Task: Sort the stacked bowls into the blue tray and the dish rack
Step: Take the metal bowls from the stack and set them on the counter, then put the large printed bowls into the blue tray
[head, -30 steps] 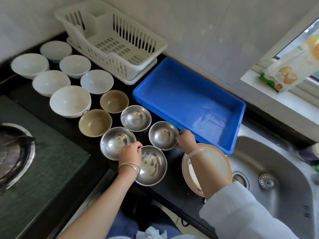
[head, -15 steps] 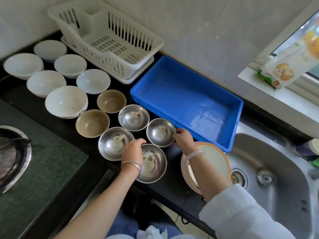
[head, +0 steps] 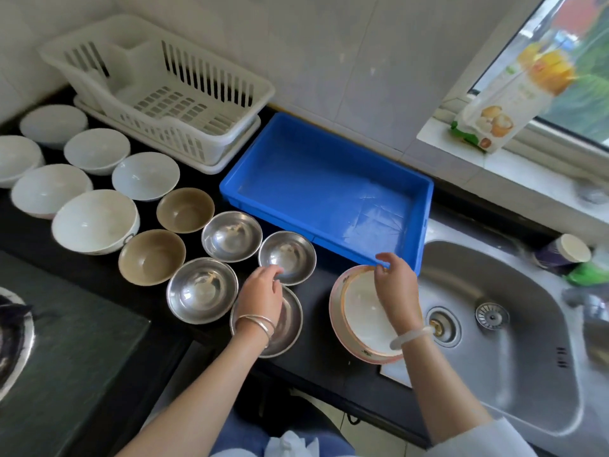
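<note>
Place: home kitchen
Sink: steel basin (head: 527,374), 4 o'clock
Stove: gas burner (head: 13,338), 8 o'clock
Counter: black worktop (head: 316,324); dish rack (head: 164,90), 11 o'clock
Wall: white tiles (head: 329,44), 12 o'clock

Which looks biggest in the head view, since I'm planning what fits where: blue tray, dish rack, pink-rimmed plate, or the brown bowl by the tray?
1-2. dish rack and blue tray: alike, too close to rank.
3. pink-rimmed plate, though nearness to the camera flatters it.
4. brown bowl.
</note>
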`<state>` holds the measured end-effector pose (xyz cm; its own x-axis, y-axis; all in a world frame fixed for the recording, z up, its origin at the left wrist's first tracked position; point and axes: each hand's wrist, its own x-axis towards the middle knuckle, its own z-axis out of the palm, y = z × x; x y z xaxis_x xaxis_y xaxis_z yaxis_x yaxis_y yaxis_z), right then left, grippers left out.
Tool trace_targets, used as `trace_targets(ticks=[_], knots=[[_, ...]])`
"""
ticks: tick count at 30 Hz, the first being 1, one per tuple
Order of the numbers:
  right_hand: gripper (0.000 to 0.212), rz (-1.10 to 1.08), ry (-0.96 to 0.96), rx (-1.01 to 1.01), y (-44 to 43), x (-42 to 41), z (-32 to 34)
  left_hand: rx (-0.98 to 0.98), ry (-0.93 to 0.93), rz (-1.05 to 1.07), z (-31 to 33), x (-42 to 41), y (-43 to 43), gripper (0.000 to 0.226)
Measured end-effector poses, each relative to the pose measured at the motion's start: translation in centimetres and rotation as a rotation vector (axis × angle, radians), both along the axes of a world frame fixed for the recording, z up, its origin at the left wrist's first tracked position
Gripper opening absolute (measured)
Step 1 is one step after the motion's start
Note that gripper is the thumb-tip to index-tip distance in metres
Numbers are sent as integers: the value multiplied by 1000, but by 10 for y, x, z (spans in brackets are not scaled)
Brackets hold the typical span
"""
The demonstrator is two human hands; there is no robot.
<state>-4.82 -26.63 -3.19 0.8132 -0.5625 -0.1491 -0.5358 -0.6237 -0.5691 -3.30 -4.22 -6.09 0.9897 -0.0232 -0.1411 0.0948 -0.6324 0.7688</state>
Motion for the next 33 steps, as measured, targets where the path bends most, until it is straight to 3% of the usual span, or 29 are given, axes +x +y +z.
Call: trace_targets(ticks=[3,6,10,18,24,33], knots=[[33,-61,44,-93,-23,-30,-5,-71,105,-151,6,-8,-31,31],[25,-135,83,-69,-34,-48,-12,-17,228,-311,6,-14,-57,39],[19,-195,78,-78,-35,-58,-14,81,273,-436,3,-23,-77,35],[20,-217,93,-20,-14,-68,-16,80,196,-294,-3,-14,-73,21],[20,-275,110,-43,-1,-73,-15,273,85,-293,4,-4,-77,21],[20,-309,48,-26,-23,-81,9,182,69,-360,34,5,-97,20]])
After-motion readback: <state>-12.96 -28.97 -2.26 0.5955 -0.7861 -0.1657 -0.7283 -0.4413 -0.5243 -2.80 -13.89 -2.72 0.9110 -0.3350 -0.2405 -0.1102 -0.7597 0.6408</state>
